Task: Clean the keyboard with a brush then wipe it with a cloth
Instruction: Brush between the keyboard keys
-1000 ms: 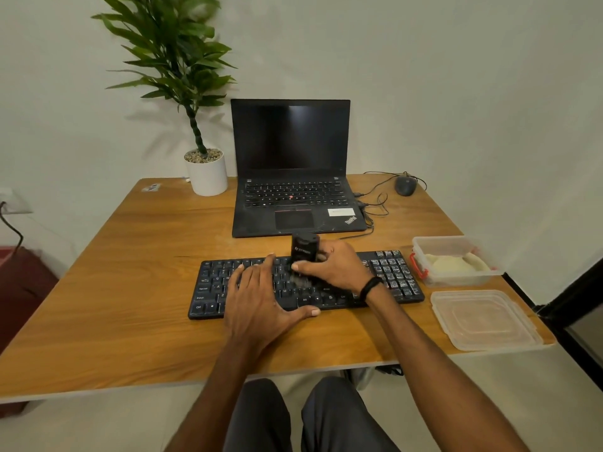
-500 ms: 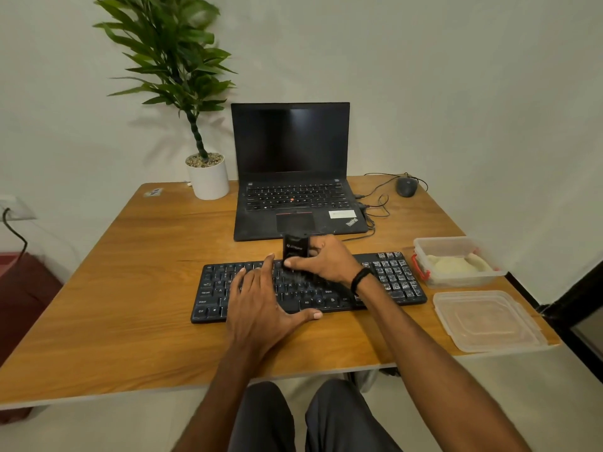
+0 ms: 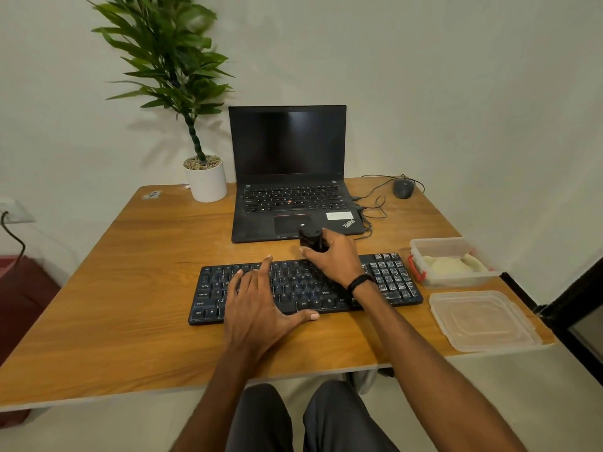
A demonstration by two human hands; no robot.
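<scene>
Black keyboard [image 3: 293, 288] flat on wooden counter [image 3: 130, 305], both hands at it.
The keyboard lies near the counter's front edge; dark keys, pale legends, right-hand block glinting. The left hand [image 3: 257, 308] rests flat on its left-centre keys, fingers spread, thumb out along the near edge. The right hand [image 3: 337, 261] grips a stubby black brush [image 3: 309, 239] upright at the far edge, bristles hidden.
</scene>
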